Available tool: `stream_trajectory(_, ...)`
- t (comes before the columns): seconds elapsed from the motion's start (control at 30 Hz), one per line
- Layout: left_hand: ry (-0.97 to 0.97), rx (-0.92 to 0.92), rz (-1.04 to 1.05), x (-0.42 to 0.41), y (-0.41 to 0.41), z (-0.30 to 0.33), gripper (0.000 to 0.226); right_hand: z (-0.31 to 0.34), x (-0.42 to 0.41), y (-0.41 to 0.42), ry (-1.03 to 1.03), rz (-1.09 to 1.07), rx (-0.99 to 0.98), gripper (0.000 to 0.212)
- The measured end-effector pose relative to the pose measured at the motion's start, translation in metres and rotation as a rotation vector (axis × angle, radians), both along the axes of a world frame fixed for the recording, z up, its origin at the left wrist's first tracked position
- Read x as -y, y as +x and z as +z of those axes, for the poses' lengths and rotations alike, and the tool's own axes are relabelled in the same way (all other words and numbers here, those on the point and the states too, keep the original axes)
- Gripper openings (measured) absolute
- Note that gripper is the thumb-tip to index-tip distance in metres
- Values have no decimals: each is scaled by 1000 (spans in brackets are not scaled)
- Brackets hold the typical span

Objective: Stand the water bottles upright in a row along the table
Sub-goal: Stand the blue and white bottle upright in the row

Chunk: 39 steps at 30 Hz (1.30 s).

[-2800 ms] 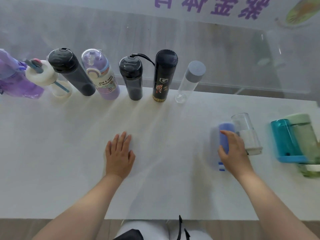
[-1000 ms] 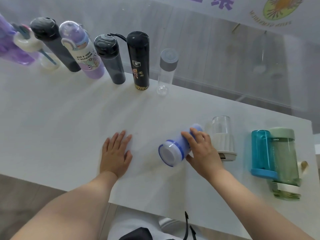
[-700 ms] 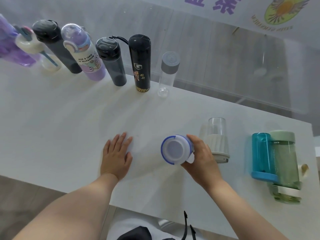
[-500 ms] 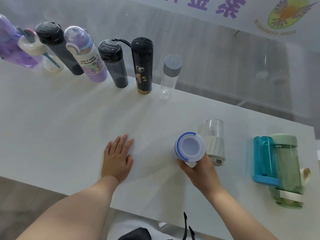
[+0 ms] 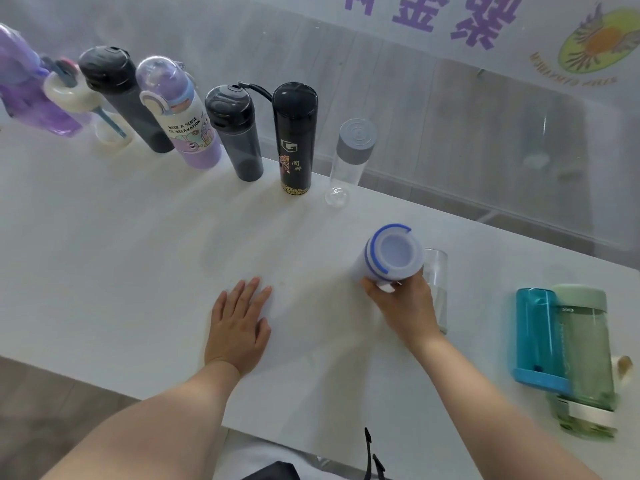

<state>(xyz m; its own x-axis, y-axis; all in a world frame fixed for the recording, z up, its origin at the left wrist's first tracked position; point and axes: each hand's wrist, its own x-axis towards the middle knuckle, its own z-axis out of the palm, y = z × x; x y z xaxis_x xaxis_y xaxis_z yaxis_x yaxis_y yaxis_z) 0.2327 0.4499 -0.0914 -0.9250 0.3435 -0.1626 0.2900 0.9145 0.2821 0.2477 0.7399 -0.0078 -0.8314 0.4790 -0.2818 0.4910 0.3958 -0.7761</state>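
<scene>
Lavender bottle (image 5: 391,258) in right hand (image 5: 403,304) grip, cap toward camera

Matt white surface (image 5: 138,237). At twelve o'clock, a glossy black flask (image 5: 295,136) beside a clear smooth plastic bottle (image 5: 346,168) with a matt grey cap (image 5: 356,140). Three o'clock: translucent teal bottle (image 5: 535,337).

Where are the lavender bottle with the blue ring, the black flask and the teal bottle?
lavender bottle (image 5: 394,252): head view, on its lid.
black flask (image 5: 294,147): head view, mid body.
teal bottle (image 5: 535,336): head view, on its side wall.
</scene>
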Motion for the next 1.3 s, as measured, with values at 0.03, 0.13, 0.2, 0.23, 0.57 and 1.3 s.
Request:
stream_trajectory(0.03, -1, 2, -1, 0, 0, 0, 57, 0, -3, -8, 2, -9, -5, 56)
stream_trajectory(0.13, 1, 4, 1, 0, 0, 0, 57, 3, -13, -34, 19, -27, -24, 60)
stream_trajectory(0.2, 2, 6, 2, 0, -1, 0, 57, 6, -20, -50, 41, -21, -33, 64)
stream_trajectory(0.23, 2, 6, -1, 0, -1, 0, 57, 6, -23, -59, 53, -18, -39, 64)
stream_trajectory(0.57, 25, 10, -11, 1, -1, -3, 58, 12, -46, -123, 57, -39, -130, 65)
stream_trajectory(1.3, 23, 10, -12, 1, -2, -2, 57, 14, -42, -132, 75, -87, -153, 69)
